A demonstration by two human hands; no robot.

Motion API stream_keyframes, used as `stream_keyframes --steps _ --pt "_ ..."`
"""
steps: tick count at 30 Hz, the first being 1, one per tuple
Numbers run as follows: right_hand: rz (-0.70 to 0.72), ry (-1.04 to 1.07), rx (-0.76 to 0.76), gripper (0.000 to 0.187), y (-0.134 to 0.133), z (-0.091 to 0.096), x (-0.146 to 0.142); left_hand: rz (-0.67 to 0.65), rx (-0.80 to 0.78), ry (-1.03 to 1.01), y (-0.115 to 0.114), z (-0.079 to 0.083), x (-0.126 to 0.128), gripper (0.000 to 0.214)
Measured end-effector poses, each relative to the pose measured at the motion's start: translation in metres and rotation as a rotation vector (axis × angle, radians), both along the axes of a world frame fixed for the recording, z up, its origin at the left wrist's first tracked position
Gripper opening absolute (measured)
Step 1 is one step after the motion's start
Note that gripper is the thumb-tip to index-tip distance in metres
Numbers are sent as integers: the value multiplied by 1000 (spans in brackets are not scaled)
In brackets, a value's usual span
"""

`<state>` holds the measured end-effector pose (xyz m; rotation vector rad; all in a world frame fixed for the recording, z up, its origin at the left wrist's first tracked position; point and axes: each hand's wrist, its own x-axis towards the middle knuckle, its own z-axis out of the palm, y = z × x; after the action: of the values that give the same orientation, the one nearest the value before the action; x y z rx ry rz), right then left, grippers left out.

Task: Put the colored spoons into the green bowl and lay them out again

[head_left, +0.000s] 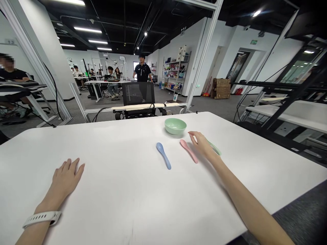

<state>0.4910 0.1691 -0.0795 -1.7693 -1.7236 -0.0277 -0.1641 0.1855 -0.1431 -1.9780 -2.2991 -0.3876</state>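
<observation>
My left hand (66, 175) rests on the white table (109, 190) at the left, fingers spread and holding nothing. Above the table at the right, my right hand (201, 143) reaches forward with its thumb and fingers apart and nothing visible between them. Just left of it lies a pink spoon (189, 150). A light green bowl (175, 126) stands upright beyond the spoon, close to the fingertips but apart from them. Farther left is a blue spoon (164, 156), lying bowl end away from me. Partly hidden behind my right hand, a green handle (215, 148) shows on the table.
Past the far table edge stands a black mesh office chair (138, 93). Metal frame posts (204, 54) rise around the table. A person (142, 71) stands behind the chair, and others sit at desks farther back. Shelves (176, 73) hold various goods.
</observation>
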Motion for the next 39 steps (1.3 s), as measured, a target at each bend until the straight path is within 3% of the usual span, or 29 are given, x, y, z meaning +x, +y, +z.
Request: stream_keyframes --steps 3,6,10,26,39 --pt "21 10 -126 56 6 -19 24 11 -26 -8 0 3 1 93" --pt "39 52 -235 60 12 -37 27 9 -28 -13 0 4 2 92" --pt "26 85 -256 60 16 -49 25 8 -33 -13 0 5 3 91" --pt "26 81 -228 56 17 -50 28 11 -7 -10 -5 10 9 86" --pt "8 72 -245 59 17 -49 25 16 -34 -31 -2 6 5 95"
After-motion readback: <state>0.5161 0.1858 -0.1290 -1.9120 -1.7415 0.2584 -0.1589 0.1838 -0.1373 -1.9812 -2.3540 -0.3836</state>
